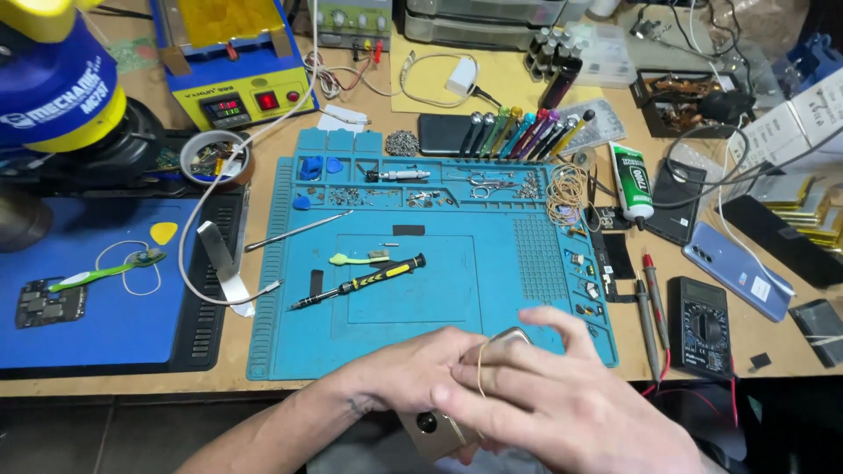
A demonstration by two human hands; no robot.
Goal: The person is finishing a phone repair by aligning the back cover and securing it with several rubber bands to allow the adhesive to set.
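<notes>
The left hand (413,373) and the right hand (562,404) both held a gold phone (439,430) at the near edge of the bench (219,382), close to the person. The phone's long side ran from near left to far right. Its camera end pointed near and left, and its other end pointed far, toward the blue mat (492,263). The left hand was wrapped around the phone from the left. The right hand lay over it, fingers bent, and a thin rubber band (481,369) ran across the phone between the two hands. Most of the phone was hidden under the hands.

Just past the hands, the near part of the blue mat was bare. A little farther away on the mat lay a black and yellow screwdriver (360,283), pointing left, and a small green brush (356,259). Far on the mat sat small screws and tweezers (479,186). To the right, near the mat's edge, lay a red probe (654,294) and a black meter (700,326). A pale blue phone (733,268) lay farther right.
</notes>
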